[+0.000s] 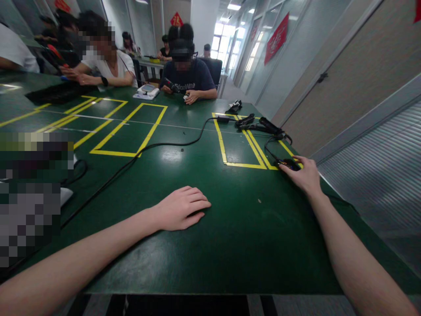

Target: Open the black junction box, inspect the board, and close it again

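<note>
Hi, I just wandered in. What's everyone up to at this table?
The right hand has its thumb and fingers at a small black part near the green table's right edge; how firm the grip is, I can't tell. The left hand lies palm down. Across the table, a person in a dark shirt handles a small white piece.

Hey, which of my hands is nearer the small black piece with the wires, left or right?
Right. Your right hand is at the small black piece; your left hand lies palm down on the green table, well to its left.
</note>
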Action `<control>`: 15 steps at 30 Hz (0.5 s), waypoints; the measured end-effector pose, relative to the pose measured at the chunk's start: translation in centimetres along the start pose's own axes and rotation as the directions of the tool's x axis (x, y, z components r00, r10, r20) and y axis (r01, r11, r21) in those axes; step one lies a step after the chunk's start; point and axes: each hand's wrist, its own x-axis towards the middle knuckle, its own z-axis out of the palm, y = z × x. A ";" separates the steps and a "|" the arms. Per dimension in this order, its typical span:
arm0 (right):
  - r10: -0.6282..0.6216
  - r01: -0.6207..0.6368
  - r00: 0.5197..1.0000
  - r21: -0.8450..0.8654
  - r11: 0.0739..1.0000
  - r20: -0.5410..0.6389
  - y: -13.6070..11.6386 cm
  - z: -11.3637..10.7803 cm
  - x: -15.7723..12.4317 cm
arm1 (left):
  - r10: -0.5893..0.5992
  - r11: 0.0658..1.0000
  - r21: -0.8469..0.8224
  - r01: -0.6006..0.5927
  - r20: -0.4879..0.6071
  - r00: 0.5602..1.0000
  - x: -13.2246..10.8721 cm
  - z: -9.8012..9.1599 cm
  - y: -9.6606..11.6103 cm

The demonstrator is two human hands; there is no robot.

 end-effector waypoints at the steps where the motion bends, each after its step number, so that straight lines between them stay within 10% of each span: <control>1: -0.037 0.037 0.999 0.028 0.999 -0.022 -0.2 0.0 0.0 | 0.000 1.000 0.000 0.000 0.001 1.000 0.0 0.0 0.0; 15: -0.003 -0.003 0.999 -0.124 0.992 -0.052 -0.6 -0.9 0.1 | -0.001 1.000 0.027 0.001 -0.013 1.000 -0.1 0.2 -0.1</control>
